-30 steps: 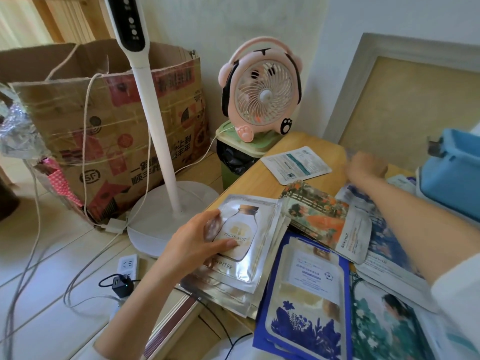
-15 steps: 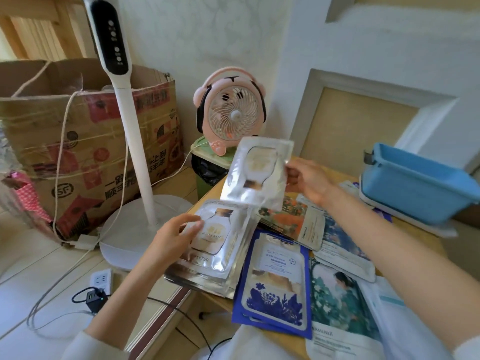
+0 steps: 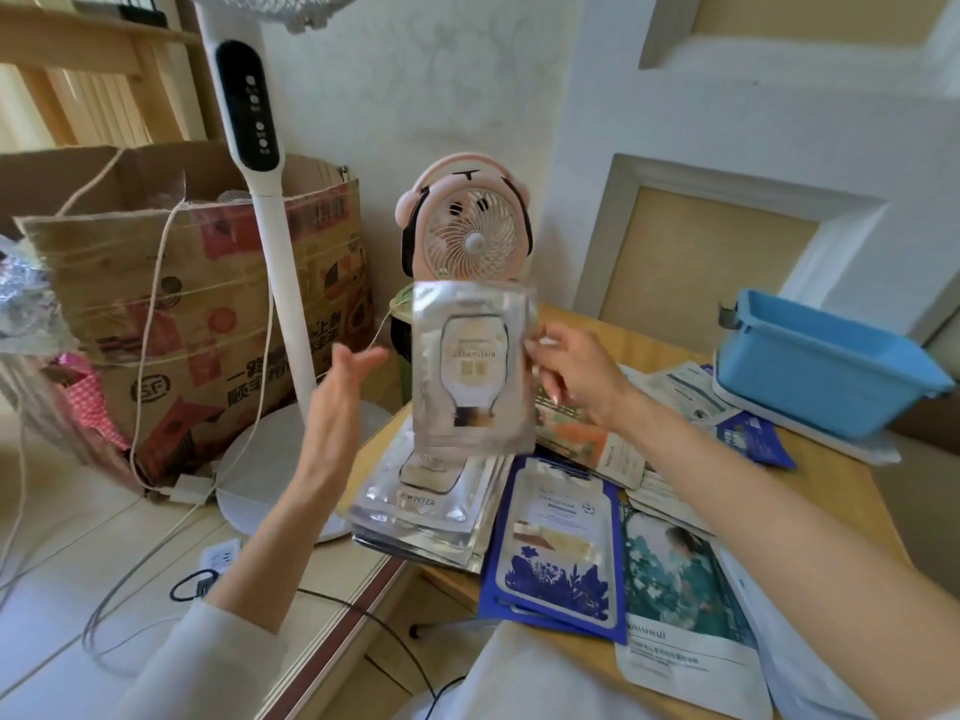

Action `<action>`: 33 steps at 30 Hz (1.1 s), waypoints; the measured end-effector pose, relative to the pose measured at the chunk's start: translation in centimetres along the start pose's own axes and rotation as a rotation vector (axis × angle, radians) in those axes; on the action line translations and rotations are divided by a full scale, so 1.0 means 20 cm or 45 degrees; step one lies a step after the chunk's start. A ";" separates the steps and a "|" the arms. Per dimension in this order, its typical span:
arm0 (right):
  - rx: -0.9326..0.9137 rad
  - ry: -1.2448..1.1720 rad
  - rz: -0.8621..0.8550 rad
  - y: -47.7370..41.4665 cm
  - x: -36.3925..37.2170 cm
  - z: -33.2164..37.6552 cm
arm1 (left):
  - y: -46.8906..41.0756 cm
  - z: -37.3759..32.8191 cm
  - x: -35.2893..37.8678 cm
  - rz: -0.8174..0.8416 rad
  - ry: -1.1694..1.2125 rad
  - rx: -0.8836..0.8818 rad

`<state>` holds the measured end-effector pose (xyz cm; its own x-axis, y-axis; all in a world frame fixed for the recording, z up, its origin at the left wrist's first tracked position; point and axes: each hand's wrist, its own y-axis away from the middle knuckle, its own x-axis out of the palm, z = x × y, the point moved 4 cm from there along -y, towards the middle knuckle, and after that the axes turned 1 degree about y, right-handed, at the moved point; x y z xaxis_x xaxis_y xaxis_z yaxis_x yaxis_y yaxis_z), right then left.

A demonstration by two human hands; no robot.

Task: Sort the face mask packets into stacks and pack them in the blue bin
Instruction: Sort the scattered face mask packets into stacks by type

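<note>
My right hand (image 3: 571, 376) pinches a silver mask packet (image 3: 474, 368) by its right edge and holds it upright in the air above the silver stack (image 3: 426, 506) at the table's left edge. My left hand (image 3: 337, 397) hovers open just left of the packet, fingers straight, touching nothing. To the right of the stack lies a dark blue floral packet (image 3: 556, 548), then a teal picture packet (image 3: 680, 579) and an orange picture packet (image 3: 576, 439). The blue bin (image 3: 821, 366) stands at the table's far right on white packets.
A pink desk fan (image 3: 467, 226) sits on a green lidded bin behind the table. A white standing fan pole (image 3: 270, 241) and a cardboard box (image 3: 171, 304) stand on the floor at left, with cables and a power strip (image 3: 221, 556). A framed board (image 3: 701, 252) leans against the wall.
My right hand has brought the silver packet nearer and turned it upright. My left hand has lifted off the silver stack and now hovers open beside the packet. The view has tilted upward.
</note>
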<state>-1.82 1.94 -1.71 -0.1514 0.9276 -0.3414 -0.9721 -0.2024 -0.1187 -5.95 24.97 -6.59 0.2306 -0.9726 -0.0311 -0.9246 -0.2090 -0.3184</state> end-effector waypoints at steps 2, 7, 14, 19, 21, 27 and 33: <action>-0.185 0.184 0.002 -0.03 0.00 0.16 | -0.08 -0.10 -0.03 0.052 0.272 -0.028; -0.638 1.095 0.247 -0.12 0.21 0.41 | -0.10 -0.17 0.03 0.687 0.556 -0.551; -0.590 1.025 0.539 -0.10 0.48 0.10 | 0.01 0.11 0.12 0.503 0.028 -0.542; -0.261 0.999 0.179 -0.20 0.21 -0.16 | 0.03 0.19 0.12 0.404 -0.377 -0.538; -0.092 1.034 0.065 -0.25 0.07 -0.28 | 0.01 0.17 0.11 0.404 -0.625 -0.467; 0.072 1.040 0.038 -0.39 -0.02 -0.50 | 0.00 0.07 0.18 0.462 -1.150 0.287; 0.185 1.198 0.021 -0.55 0.04 -0.58 | 0.13 0.19 0.42 1.100 -1.382 0.520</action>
<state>10.75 1.21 -11.59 -0.0209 0.2790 -0.9601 -0.9935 -0.1137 -0.0114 -5.28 16.70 -11.34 -0.0609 -0.1826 -0.9813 -0.7846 0.6165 -0.0660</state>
